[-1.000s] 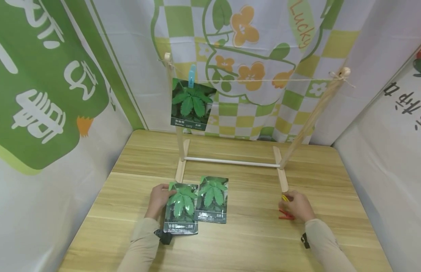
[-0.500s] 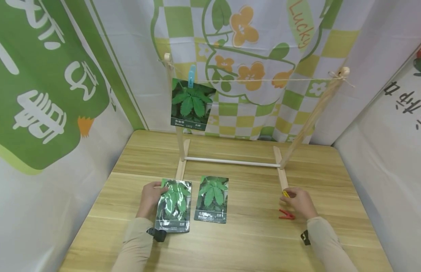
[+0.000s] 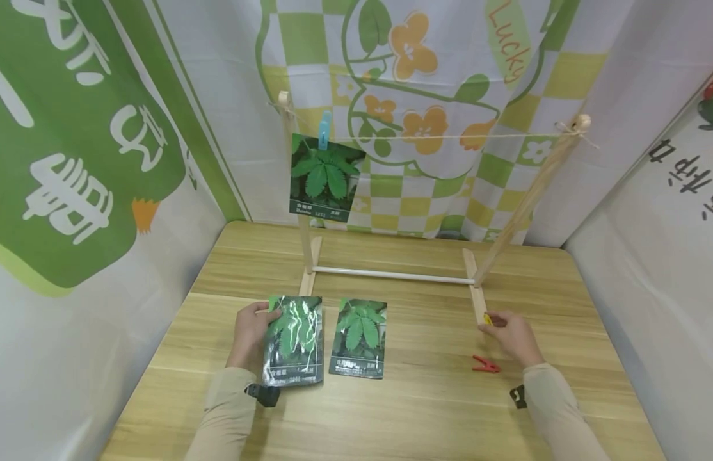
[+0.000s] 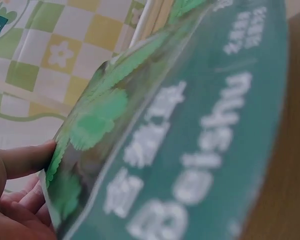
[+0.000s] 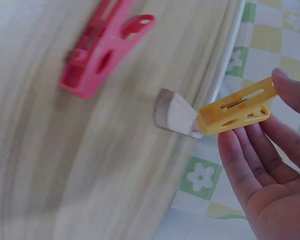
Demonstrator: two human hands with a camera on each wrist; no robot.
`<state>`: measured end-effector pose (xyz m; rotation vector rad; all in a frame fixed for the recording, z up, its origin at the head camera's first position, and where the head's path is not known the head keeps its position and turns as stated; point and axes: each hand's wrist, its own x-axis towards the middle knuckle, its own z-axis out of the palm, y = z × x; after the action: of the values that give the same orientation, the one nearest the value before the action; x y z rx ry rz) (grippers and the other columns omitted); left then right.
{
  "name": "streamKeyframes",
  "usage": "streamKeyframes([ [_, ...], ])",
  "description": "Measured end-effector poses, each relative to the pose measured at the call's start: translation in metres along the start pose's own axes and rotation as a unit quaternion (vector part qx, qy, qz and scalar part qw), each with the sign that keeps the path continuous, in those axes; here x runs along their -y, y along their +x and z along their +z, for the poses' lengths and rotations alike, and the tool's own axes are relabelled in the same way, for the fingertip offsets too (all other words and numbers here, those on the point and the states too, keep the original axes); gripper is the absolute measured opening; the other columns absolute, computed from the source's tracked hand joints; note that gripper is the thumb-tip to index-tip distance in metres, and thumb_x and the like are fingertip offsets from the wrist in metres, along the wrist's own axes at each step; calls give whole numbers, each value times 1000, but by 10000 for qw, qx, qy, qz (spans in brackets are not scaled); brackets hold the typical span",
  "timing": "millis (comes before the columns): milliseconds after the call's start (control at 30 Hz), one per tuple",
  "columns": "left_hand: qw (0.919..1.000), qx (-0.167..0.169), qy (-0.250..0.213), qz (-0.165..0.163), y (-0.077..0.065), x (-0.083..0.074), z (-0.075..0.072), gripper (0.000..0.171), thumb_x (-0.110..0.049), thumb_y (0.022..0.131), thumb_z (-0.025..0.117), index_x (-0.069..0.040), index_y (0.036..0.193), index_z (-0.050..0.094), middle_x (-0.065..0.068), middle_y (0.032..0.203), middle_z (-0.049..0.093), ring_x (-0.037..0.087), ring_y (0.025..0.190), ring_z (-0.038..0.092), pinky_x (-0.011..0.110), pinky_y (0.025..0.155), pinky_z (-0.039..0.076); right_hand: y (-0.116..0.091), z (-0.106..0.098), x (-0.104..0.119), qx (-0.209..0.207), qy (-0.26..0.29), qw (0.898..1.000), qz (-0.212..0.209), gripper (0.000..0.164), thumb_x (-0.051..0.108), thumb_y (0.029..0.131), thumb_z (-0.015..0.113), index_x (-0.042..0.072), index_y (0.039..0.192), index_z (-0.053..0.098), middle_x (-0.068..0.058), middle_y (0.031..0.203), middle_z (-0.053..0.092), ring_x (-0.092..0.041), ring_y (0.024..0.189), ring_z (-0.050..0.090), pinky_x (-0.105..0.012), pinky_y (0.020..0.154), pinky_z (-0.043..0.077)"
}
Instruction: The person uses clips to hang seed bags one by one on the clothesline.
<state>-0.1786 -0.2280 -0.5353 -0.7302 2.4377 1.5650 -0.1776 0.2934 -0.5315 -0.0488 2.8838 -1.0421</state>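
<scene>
My left hand (image 3: 254,330) pinches the upper left edge of a seed packet (image 3: 293,342) with a green leaf picture, thumb on its front. In the left wrist view the packet (image 4: 155,135) stands tilted above the table. My right hand (image 3: 513,336) holds a yellow clothespin (image 5: 237,107) between thumb and fingers, near the right foot of a wooden frame. On the table below that hand lies a red clothespin (image 3: 486,364). A second packet (image 3: 359,338) lies flat to the right of the held one.
The wooden frame (image 3: 523,198) stands at the back with a string (image 3: 437,136) tied between its posts. A third packet (image 3: 322,179) hangs from the string's left part by a blue clothespin (image 3: 324,130). A white rod (image 3: 391,274) joins the feet. Printed cloth surrounds the table.
The left hand has lifted its packet off to the left, apart from the second packet. My right hand has picked up the yellow clothespin and moved slightly away from the red one.
</scene>
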Motion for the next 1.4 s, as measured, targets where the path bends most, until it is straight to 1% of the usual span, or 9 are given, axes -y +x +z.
streamKeyframes([
  [100,9999,-25,-77,113,0,-4,1,47,-26,97,59,1,134,51,22,120,64,19,93,65,25,77,53,1,-4,2,-45,44,10000,-37,42,19,90,69,-9,121,61,-28,114,66,-41,102,65,-52,86,54],
  [200,9995,-50,-173,264,1,-13,4,45,-25,96,60,2,132,52,23,120,64,18,92,66,24,76,53,1,-9,5,-140,110,9997,-136,41,17,90,70,-8,121,61,-28,112,67,-41,101,65,-52,85,55],
  [300,9990,-110,-295,322,2,-24,7,43,-24,95,62,2,129,54,24,120,65,20,94,66,28,80,52,1,-11,8,-273,126,9991,-309,40,13,89,70,-9,121,62,-27,109,68,-41,99,66,-51,83,55],
  [433,9982,-228,-499,249,3,-33,9,42,-24,94,64,0,126,57,21,121,65,22,100,63,35,91,50,1,-14,13,-304,98,9990,-316,40,14,89,70,-10,120,62,-28,108,67,-41,98,66,-50,82,56],
  [667,9962,-332,-761,269,0,-47,8,41,-23,91,68,0,124,58,20,118,68,7,79,64,22,76,51,3,-24,23,-274,199,9993,-148,44,21,92,68,-10,122,60,-31,114,64,-44,103,64,-50,84,56],
  [833,9934,-200,-1034,455,-3,-55,6,44,-22,91,68,2,126,56,20,122,67,1,77,63,17,73,53,4,-32,34,-343,323,9987,-211,44,21,92,68,-11,122,59,-31,115,63,-44,104,64,-48,85,56],
  [1100,9917,-134,-1076,686,-7,-67,4,45,-22,92,67,3,128,56,21,125,65,0,78,65,18,77,54,7,-43,43,-720,390,9956,-447,37,13,90,70,-10,119,63,-28,111,64,-42,101,66,-28,79,58],
  [1300,9888,-142,-1282,745,-9,-76,2,42,-22,92,68,2,125,57,19,124,66,-1,78,65,17,76,55,8,-50,50,-853,395,9937,-611,38,13,89,71,-11,118,62,-28,108,65,-42,98,66,-5,73,48],
  [1400,9873,-157,-1351,823,-11,-80,2,40,-21,92,67,1,124,57,19,122,67,-2,77,66,17,76,55,9,-52,53,-949,409,9921,-712,38,12,88,72,-12,117,63,-28,107,66,-39,93,68,-2,70,44],
])
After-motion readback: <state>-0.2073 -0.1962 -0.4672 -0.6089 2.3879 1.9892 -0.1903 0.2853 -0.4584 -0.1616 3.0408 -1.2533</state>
